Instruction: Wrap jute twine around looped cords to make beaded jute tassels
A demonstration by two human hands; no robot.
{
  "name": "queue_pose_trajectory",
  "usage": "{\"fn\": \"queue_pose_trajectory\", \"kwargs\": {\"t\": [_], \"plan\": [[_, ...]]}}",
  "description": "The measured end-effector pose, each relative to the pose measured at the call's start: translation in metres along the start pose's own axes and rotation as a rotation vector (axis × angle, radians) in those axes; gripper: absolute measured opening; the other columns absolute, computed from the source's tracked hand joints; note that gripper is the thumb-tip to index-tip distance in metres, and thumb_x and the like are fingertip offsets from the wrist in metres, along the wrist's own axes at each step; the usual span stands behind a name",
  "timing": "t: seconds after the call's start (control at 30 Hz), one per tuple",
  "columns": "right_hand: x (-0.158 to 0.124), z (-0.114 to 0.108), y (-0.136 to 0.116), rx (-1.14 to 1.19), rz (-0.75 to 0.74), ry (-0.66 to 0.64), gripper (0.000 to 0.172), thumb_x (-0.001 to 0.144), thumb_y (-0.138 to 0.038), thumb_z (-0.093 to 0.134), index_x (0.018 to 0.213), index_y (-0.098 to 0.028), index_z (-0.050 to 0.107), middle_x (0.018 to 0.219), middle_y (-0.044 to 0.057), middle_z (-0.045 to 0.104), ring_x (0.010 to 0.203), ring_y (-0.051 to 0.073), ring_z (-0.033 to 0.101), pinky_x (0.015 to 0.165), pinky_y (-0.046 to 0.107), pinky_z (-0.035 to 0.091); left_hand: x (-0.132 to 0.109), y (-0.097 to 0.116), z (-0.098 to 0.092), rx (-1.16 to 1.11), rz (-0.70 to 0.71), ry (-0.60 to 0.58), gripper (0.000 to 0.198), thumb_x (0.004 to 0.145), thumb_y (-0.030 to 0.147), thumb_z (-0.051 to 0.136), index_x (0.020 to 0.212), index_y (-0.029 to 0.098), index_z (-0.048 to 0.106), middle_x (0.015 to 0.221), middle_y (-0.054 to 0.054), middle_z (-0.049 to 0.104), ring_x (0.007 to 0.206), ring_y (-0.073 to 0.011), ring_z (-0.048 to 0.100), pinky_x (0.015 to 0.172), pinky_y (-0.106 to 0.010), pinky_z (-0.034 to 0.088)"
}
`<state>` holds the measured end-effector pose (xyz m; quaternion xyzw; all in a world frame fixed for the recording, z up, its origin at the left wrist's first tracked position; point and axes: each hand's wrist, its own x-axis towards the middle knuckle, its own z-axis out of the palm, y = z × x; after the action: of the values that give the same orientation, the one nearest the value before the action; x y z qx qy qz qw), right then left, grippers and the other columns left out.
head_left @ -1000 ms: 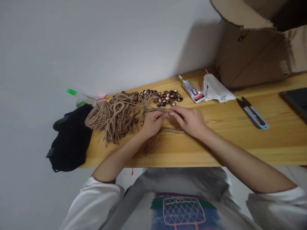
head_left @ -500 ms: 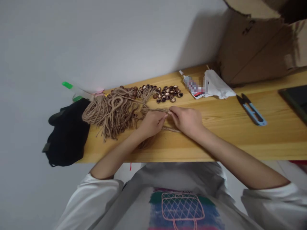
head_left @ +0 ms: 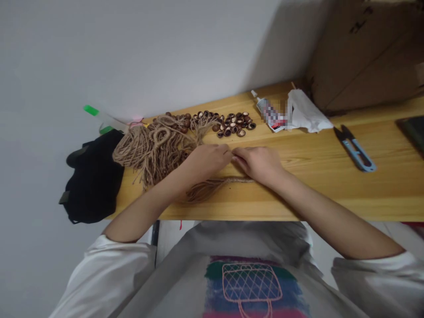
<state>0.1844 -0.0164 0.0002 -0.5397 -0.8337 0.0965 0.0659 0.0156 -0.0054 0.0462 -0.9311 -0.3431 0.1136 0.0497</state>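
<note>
A brown braided cord (head_left: 236,179) with loose strands fanning out at its left end lies on the wooden table, its right end passing under my right hand (head_left: 260,163). The right thumb and forefinger are pinched on the cord. Almost touching it, my left hand (head_left: 212,159) has its fingers closed together, knuckles up; they hide whatever strand of cord is between them. Left of the hands lies a big heap of brown cords (head_left: 162,150) with frayed ends, partly covered by my left forearm.
Halved brown nut shells (head_left: 235,123) lie behind my hands. Farther right are a glue tube (head_left: 270,115), white tissue (head_left: 306,112), blue thread snips (head_left: 356,150), a dark flat object (head_left: 412,132) and a cardboard box (head_left: 361,66). A black cloth item (head_left: 96,181) hangs at the left edge.
My left hand has turned over, knuckles up, and its forearm has swung up and left. More of the braided cord's loose strands show. The right hand stays pinched in place.
</note>
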Motion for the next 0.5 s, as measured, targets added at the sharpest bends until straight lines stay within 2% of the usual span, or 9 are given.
{"fn": "queue_pose_trajectory", "kwargs": {"t": [0.1, 0.2, 0.27, 0.37, 0.5], "plan": [[0.0, 0.0, 0.004, 0.059, -0.097, 0.0, 0.034, 0.094, -0.04, 0.038, 0.106, -0.024, 0.067, 0.091, 0.006, 0.074, 0.076, 0.022, 0.066, 0.055, 0.028, 0.03, 0.002, -0.019, 0.002, -0.187, 0.081, 0.157, 0.026, 0.091, 0.024, 0.045, 0.083, 0.013, 0.067, 0.072, -0.006, 0.061, 0.065, -0.0136, 0.058, 0.057, -0.023, 0.039], [0.001, 0.0, 0.009, 0.13, -0.22, -0.005, 0.034, 0.094, -0.037, 0.039, 0.109, -0.022, 0.066, 0.095, 0.006, 0.074, 0.079, 0.022, 0.066, 0.058, 0.028, 0.034, 0.004, -0.034, 0.009, -0.527, 0.119, 0.246, 0.027, 0.089, 0.032, 0.05, 0.078, 0.015, 0.068, 0.068, -0.004, 0.061, 0.064, -0.0114, 0.056, 0.06, -0.022, 0.039], [0.001, 0.0, 0.012, 0.197, -0.307, 0.024, 0.033, 0.094, -0.034, 0.04, 0.108, -0.02, 0.067, 0.097, 0.006, 0.073, 0.082, 0.021, 0.066, 0.061, 0.027, 0.037, 0.004, -0.039, 0.012, -0.755, 0.101, 0.254, 0.027, 0.085, 0.037, 0.055, 0.075, 0.016, 0.069, 0.065, -0.003, 0.063, 0.063, -0.0113, 0.057, 0.061, -0.022, 0.04], [0.001, 0.001, 0.015, 0.313, -0.404, 0.124, 0.032, 0.094, -0.031, 0.041, 0.109, -0.019, 0.067, 0.1, 0.006, 0.073, 0.088, 0.02, 0.066, 0.065, 0.026, 0.041, 0.004, -0.041, 0.016, -1.043, 0.003, 0.227, 0.029, 0.078, 0.043, 0.064, 0.071, 0.015, 0.07, 0.065, -0.004, 0.065, 0.062, -0.0115, 0.057, 0.06, -0.023, 0.041], [-0.002, 0.003, 0.015, 0.377, -0.454, 0.226, 0.033, 0.095, -0.033, 0.041, 0.111, -0.018, 0.066, 0.099, 0.006, 0.073, 0.086, 0.018, 0.066, 0.065, 0.025, 0.042, 0.0, -0.038, 0.021, -1.318, -0.159, 0.159, 0.033, 0.069, 0.046, 0.071, 0.068, 0.013, 0.069, 0.06, -0.002, 0.062, 0.054, -0.0089, 0.05, 0.052, -0.022, 0.038]]}}
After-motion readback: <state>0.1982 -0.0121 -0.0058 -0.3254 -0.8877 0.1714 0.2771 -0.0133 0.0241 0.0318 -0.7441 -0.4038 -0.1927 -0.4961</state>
